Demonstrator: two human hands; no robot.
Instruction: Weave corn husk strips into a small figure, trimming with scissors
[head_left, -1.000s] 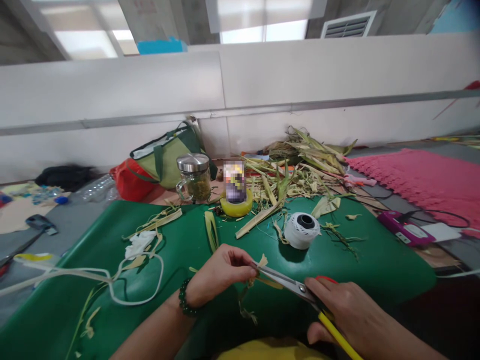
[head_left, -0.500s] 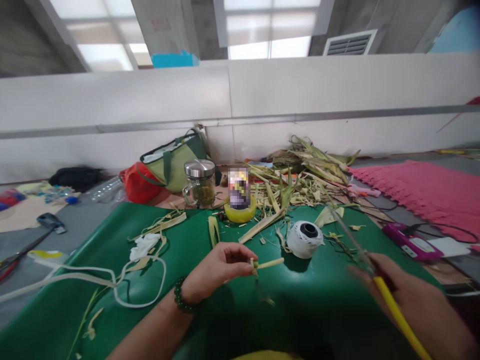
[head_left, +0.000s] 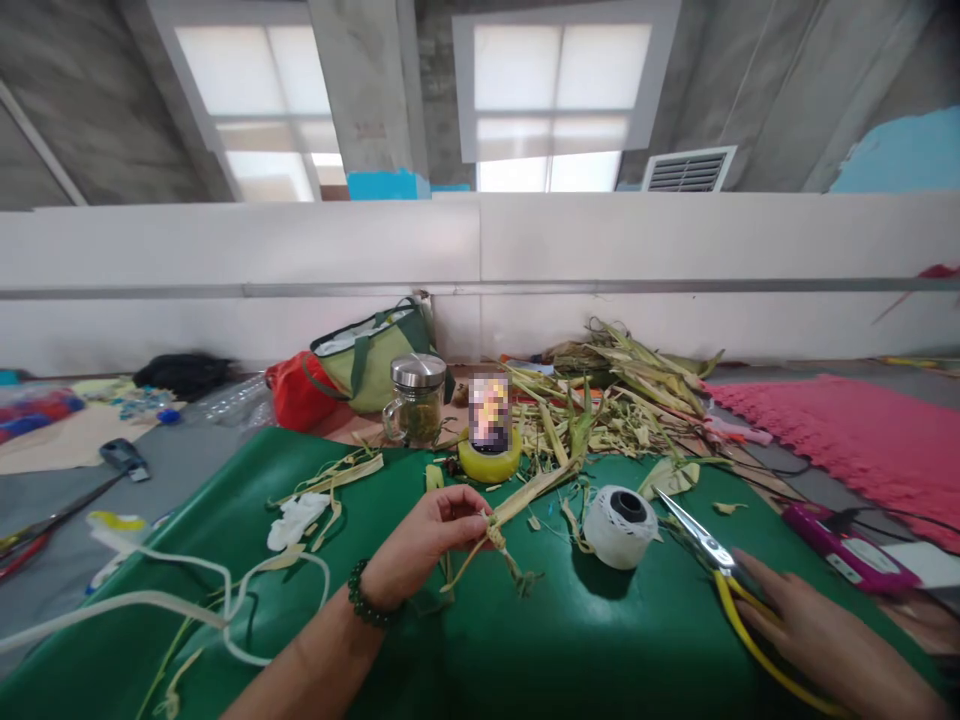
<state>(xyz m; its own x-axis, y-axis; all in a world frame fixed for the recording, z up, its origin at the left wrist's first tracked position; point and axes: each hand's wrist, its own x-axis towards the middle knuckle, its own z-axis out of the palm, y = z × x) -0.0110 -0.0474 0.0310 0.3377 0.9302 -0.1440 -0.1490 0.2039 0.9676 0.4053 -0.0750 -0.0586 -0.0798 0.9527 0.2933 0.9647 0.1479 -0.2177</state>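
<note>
My left hand (head_left: 442, 530), a bracelet of dark green beads on its wrist, pinches a small knotted piece of dried husk (head_left: 498, 538) between thumb and fingertips. Thin, frayed ends hang from that piece over the green mat (head_left: 570, 640). At the right, my right hand (head_left: 802, 610) has its fingers at the yellow handles of a pair of scissors (head_left: 709, 548). The blades look closed and point up and left, low over the mat or on it; which, I cannot tell. A white spool of thread (head_left: 619, 527) stands between the hands.
Behind the mat lie a pile of dried husks (head_left: 570, 410), a yellow ring-shaped roll (head_left: 490, 462) and a lidded glass mug (head_left: 418, 405). A white cord (head_left: 225, 590) loops across the left side. A purple device (head_left: 847, 548) with cables sits at the right.
My right hand and the scissors have moved lower and tilted, with the blades now sharp in view. My left hand has turned the husk piece, whose ends now hang down. The camera view has tipped upward.
</note>
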